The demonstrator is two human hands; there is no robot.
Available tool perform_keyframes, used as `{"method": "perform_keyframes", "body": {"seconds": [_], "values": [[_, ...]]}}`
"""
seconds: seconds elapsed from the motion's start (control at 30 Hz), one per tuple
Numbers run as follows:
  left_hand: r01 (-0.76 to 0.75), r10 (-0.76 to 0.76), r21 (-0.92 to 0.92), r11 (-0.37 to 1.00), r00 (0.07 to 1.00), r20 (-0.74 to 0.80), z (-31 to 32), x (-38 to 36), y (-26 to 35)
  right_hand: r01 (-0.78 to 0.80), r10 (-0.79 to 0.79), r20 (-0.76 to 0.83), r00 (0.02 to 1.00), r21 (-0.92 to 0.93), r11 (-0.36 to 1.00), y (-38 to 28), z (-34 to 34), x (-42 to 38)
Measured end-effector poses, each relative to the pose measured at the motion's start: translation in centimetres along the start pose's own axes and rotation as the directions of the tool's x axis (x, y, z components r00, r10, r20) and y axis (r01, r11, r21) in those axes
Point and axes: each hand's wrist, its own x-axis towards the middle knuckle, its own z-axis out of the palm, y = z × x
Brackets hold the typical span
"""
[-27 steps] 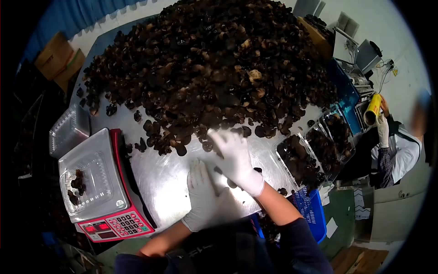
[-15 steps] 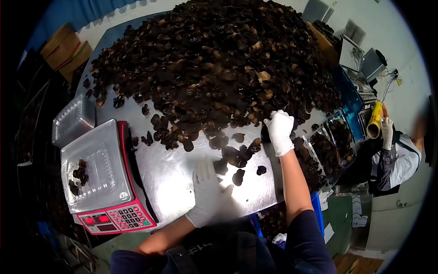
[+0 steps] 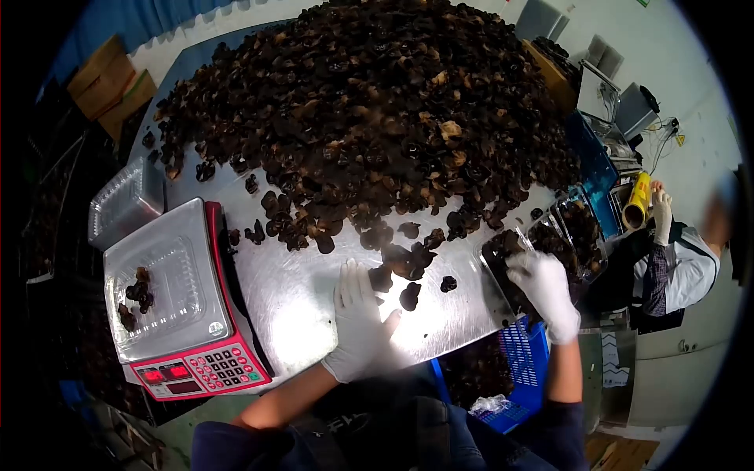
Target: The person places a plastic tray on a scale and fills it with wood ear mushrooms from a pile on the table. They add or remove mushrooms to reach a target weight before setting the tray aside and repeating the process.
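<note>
A large heap of dark wood ear mushrooms [image 3: 369, 118] covers the metal table, with several loose pieces at its near edge. My left hand [image 3: 360, 326], white-gloved, lies flat on the table with fingers extended, holding nothing, beside those loose pieces. Over a clear plastic tray of wood ears [image 3: 503, 255] at the table's right edge is my right hand [image 3: 543, 290], also gloved. Its fingers are curled, and whatever is inside them is hidden. Another filled clear tray [image 3: 580, 228] stands just beyond it.
At left, a red and silver digital scale [image 3: 206, 314] carries a clear tray [image 3: 184, 275] with a few wood ears. Stacked clear trays [image 3: 129, 200] stand behind it. A blue crate [image 3: 528, 361] sits below the near edge. At right, a person [image 3: 679, 263] touches a yellow roll [image 3: 638, 200].
My right hand has moved from the near edge of the heap, right and toward me, over the filled tray. My left hand stays on the table, with its thumb now showing spread.
</note>
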Motion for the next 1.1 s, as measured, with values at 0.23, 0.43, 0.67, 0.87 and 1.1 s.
{"method": "perform_keyframes", "body": {"seconds": [0.23, 0.43, 0.67, 0.87, 1.1], "values": [[-0.027, 0.026, -0.033, 0.999, 0.999, -0.032, -0.1, -0.1, 0.0, -0.286, 0.278, -0.178, 0.944, -0.02, 0.958, -1.5, 10.2, 11.4], [-0.034, 0.03, -0.061, 0.998, 0.997, -0.076, 0.2, -0.2, -0.1, 0.153, -0.123, -0.11, 0.986, 0.328, 0.932, -12.0, 9.0, 7.3], [0.014, -0.015, -0.056, 0.998, 1.0, -0.019, 0.0, -0.2, 0.2, -0.499, 0.498, -0.044, 0.866, -0.138, 0.855, 4.3, 6.2, 14.2], [-0.005, 0.002, -0.049, 0.999, 0.999, -0.047, 0.5, -0.1, -0.3, -0.22, 0.221, 0.08, 0.972, -0.018, 0.975, -1.5, 9.2, 13.9], [0.028, -0.028, -0.09, 0.996, 1.0, 0.002, 0.0, -0.2, 0.0, -0.077, 0.098, -0.067, 0.993, 0.267, 0.961, -4.9, 5.5, 10.9]]}}
